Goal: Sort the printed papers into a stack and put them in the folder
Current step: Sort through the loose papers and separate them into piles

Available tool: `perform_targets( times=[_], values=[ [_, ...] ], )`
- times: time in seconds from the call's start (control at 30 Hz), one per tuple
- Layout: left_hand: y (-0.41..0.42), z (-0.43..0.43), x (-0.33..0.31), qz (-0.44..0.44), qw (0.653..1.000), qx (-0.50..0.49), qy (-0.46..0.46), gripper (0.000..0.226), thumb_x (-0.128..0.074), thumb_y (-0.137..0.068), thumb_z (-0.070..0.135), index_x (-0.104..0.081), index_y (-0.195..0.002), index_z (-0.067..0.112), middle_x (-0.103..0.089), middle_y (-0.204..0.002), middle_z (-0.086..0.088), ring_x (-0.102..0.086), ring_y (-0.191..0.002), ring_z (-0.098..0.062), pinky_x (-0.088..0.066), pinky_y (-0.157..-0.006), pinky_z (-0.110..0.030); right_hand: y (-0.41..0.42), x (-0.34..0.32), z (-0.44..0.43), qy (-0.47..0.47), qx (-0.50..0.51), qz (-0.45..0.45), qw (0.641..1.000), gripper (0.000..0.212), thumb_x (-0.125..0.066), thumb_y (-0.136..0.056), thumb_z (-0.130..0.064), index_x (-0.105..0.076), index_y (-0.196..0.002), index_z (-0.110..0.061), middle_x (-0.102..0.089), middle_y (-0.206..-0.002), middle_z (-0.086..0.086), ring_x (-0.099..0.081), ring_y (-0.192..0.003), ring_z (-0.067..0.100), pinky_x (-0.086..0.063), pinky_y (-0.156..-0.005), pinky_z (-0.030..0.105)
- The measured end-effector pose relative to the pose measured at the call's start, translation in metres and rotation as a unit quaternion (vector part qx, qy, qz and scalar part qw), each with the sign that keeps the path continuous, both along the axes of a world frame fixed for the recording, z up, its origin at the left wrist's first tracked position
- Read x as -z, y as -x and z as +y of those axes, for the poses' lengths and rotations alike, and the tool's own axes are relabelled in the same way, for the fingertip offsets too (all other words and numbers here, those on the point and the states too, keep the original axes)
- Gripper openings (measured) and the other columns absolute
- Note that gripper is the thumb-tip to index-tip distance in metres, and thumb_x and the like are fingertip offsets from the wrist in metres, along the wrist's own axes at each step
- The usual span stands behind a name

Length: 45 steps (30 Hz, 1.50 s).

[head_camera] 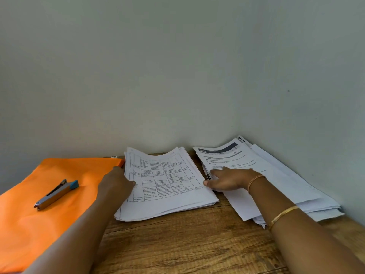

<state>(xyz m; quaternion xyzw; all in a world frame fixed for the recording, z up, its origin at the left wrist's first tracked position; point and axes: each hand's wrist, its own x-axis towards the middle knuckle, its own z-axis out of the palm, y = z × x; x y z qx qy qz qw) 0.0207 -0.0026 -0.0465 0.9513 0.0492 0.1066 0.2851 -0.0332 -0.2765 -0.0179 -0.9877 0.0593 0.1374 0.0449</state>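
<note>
The left hand (116, 184) holds the left edge of the middle stack of printed papers (166, 186). Its thumb lies on the top sheet and its other fingers are hidden behind the hand and the paper edge. The right hand (229, 180) is spread flat, palm down, on the near left part of the second pile of papers (276, 175). Its fingers are straight and point left, and its thumb reaches toward the right edge of the middle stack; whether it touches that edge cannot be told.

The middle stack lies on the bench (187, 244), its top sheet printed with a ruled table of text, its far edge curling up a little and its sheets slightly fanned. The second pile sits just to its right in the corner, against the wall (177, 66), more loosely spread. Its top sheet carries a dark header band and lines of text too blurred to read.

The orange folder (29, 224) lies closed and flat on the left of the bench, its right edge just beside the middle stack and partly covered by the left forearm. A stapler (56, 194) with a blue end rests on top of the folder, angled. 2 thin gold bangles (284, 214) circle the right arm, 1 at the wrist and 1 further up the forearm
</note>
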Motion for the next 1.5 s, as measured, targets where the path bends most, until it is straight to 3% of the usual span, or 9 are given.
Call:
perform_targets(
  times=[0.2,0.37,0.67,0.8,0.93,1.13,1.27,1.33,1.5],
  values=[
    [0.005,0.001,-0.006,-0.014,1.000,-0.005,-0.028,0.020,-0.047,-0.096,0.013,-0.048,-0.113,0.002,-0.060,-0.108,-0.013,-0.047,-0.081,-0.020,-0.033,-0.053,-0.026,-0.001,0.001,0.012,0.008,-0.014,-0.062,0.998,0.074,-0.026,-0.089,-0.072,-0.005,-0.151,-0.037,0.003,-0.160,0.007,0.001,-0.147,0.028,0.010,-0.105,0.071],
    [0.014,0.000,-0.011,-0.073,0.995,-0.017,-0.060,0.008,-0.040,-0.094,0.005,-0.043,-0.087,0.008,-0.051,-0.085,-0.009,-0.044,-0.075,-0.022,-0.031,-0.060,-0.029,-0.003,-0.001,0.025,-0.062,-0.049,-0.144,0.986,0.061,-0.033,-0.091,-0.065,-0.030,-0.146,-0.038,-0.034,-0.150,0.002,-0.026,-0.141,0.024,0.007,-0.105,0.069],
    [0.014,0.004,-0.020,-0.165,0.985,-0.027,0.030,0.009,-0.038,-0.093,0.004,-0.038,-0.100,0.010,-0.044,-0.069,-0.001,-0.043,-0.061,-0.019,-0.028,-0.049,-0.031,0.003,-0.002,0.046,-0.187,-0.082,-0.187,0.961,0.061,-0.046,-0.095,-0.050,-0.032,-0.147,-0.020,-0.035,-0.151,0.002,-0.034,-0.138,0.020,-0.022,-0.116,0.044],
    [0.015,0.005,-0.022,-0.188,0.979,-0.048,0.062,0.019,-0.035,-0.096,0.008,-0.038,-0.115,0.007,-0.043,-0.068,-0.001,-0.043,-0.059,-0.022,-0.029,-0.050,-0.031,0.005,0.002,0.054,-0.244,-0.104,-0.232,0.936,0.059,-0.050,-0.096,-0.041,-0.032,-0.147,-0.018,-0.037,-0.150,0.000,-0.038,-0.135,0.015,-0.030,-0.102,0.022],
    [0.019,0.004,-0.027,-0.224,0.963,-0.060,0.138,0.018,-0.032,-0.099,0.012,-0.039,-0.115,0.008,-0.045,-0.075,-0.005,-0.044,-0.067,-0.027,-0.030,-0.055,-0.033,0.003,0.000,0.061,-0.404,-0.068,-0.261,0.874,0.061,-0.056,-0.094,-0.032,-0.028,-0.148,-0.020,-0.040,-0.147,-0.004,-0.044,-0.129,0.013,-0.034,-0.105,0.024],
    [0.021,-0.009,-0.024,-0.238,0.951,0.037,0.191,0.021,-0.035,-0.101,0.019,-0.042,-0.118,0.010,-0.058,-0.092,-0.007,-0.053,-0.081,-0.026,-0.034,-0.055,-0.031,-0.003,-0.015,0.050,-0.671,0.078,-0.203,0.709,0.041,-0.053,-0.091,0.001,-0.048,-0.131,-0.010,-0.063,-0.122,0.013,-0.063,-0.106,0.031,-0.050,-0.094,0.050],
    [0.028,-0.030,-0.022,-0.179,0.948,0.169,0.201,0.030,-0.048,-0.097,0.022,-0.043,-0.125,0.016,-0.060,-0.103,0.004,-0.058,-0.080,-0.012,-0.041,-0.054,-0.018,-0.006,-0.021,0.018,-0.614,0.148,-0.216,0.744,0.024,-0.051,-0.089,0.004,-0.066,-0.103,-0.010,-0.068,-0.111,0.016,-0.063,-0.103,0.037,-0.049,-0.093,0.053],
    [0.030,-0.037,-0.020,-0.118,0.937,0.229,0.234,0.036,-0.054,-0.094,0.023,-0.042,-0.127,0.022,-0.062,-0.101,0.008,-0.064,-0.077,-0.008,-0.052,-0.056,-0.021,-0.007,-0.022,-0.001,-0.559,0.191,-0.251,0.766,0.019,-0.050,-0.087,0.004,-0.065,-0.092,-0.007,-0.067,-0.106,0.015,-0.061,-0.101,0.034,-0.050,-0.091,0.042],
    [0.024,-0.033,-0.010,-0.118,0.965,0.183,0.147,0.038,-0.055,-0.093,0.027,-0.044,-0.130,0.023,-0.062,-0.104,0.011,-0.064,-0.084,-0.010,-0.051,-0.066,-0.025,-0.002,-0.026,-0.051,-0.402,0.275,-0.349,0.800,0.020,-0.045,-0.088,-0.001,-0.052,-0.069,-0.002,-0.055,-0.077,0.014,-0.050,-0.074,0.028,-0.039,-0.064,0.030]
  ],
)
